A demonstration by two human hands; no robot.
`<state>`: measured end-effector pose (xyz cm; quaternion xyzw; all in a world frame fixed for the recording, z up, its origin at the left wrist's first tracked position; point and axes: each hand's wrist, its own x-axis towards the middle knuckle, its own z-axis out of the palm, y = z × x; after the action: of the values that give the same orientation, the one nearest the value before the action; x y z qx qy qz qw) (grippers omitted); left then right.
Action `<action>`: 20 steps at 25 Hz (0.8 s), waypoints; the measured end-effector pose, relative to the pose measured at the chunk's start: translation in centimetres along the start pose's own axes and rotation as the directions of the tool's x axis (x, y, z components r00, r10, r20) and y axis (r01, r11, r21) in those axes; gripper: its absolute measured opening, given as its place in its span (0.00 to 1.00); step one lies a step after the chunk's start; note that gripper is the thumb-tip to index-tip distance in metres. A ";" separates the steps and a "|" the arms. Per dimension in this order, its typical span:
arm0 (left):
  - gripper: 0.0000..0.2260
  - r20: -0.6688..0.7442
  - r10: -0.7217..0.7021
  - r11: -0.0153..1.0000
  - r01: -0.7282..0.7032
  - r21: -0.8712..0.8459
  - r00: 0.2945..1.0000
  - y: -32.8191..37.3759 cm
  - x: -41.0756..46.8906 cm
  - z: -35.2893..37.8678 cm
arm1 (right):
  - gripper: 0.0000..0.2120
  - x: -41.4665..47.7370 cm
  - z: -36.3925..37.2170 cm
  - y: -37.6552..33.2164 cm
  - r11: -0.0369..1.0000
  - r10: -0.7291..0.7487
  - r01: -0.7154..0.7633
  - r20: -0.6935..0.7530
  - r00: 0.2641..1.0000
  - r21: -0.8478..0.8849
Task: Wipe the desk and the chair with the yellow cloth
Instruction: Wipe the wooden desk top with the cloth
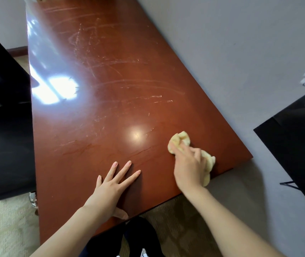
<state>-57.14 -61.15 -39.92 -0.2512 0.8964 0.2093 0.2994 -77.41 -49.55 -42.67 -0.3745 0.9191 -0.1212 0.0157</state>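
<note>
The reddish-brown desk (99,75) stretches away from me, its glossy top marked with pale scratches and streaks. My right hand (189,166) grips the crumpled yellow cloth (180,140) and presses it onto the desk near the front right corner. Part of the cloth sticks out beyond my fingers and part bulges beside my palm by the desk edge. My left hand (112,184) lies flat on the desk near the front edge, fingers spread and straight. A black chair (3,138) stands against the desk's left side.
A grey wall (231,52) runs along the desk's right side. A black object (300,140) juts in at the right. Pale patterned carpet (5,229) lies at the lower left, darker carpet under the desk's front edge. My dark-clothed legs (135,238) stand below that edge.
</note>
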 end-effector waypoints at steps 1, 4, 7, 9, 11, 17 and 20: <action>0.57 -0.028 0.013 1.000 -0.014 -0.006 1.000 -0.1 -0.1 0.1 | 0.22 -1.0 0.2 -1.4 0.998 -0.055 0.055 0.005 0.998 0.008; 0.55 -0.171 0.043 0.998 -0.050 -0.040 0.984 -1.1 -1.3 0.9 | 0.24 -4.1 0.3 -4.9 0.972 -0.222 0.220 0.013 0.975 0.081; 0.54 -0.285 -0.012 1.000 0.011 -0.004 0.958 -3.1 -3.0 2.1 | 0.24 -7.3 0.7 -5.8 0.860 -0.498 0.492 0.012 0.867 0.134; 0.56 -0.309 -0.116 0.992 0.126 0.012 0.944 -4.6 -4.1 2.9 | 0.22 -9.0 1.0 -4.7 0.713 -0.696 0.681 0.053 0.716 0.165; 0.61 -0.292 -0.257 0.965 0.261 -0.024 0.921 -6.1 -5.0 3.4 | 0.18 -8.7 1.0 -3.1 0.532 -0.845 0.832 0.046 0.532 0.157; 0.67 -0.215 -0.490 0.872 0.468 -0.147 0.845 -9.3 -7.0 4.5 | 0.14 0.2 0.0 -3.7 0.486 -0.874 0.865 0.053 0.483 0.126; 0.66 -0.185 -0.512 0.856 0.480 -0.192 0.839 -9.5 -7.3 5.2 | 0.19 4.5 0.2 -4.6 0.700 -0.713 0.706 0.048 0.699 0.111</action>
<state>-44.33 -63.51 -41.18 -0.5173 0.8123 0.1556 0.2198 -77.48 -55.88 -41.53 -0.7036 0.6963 -0.1399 0.0236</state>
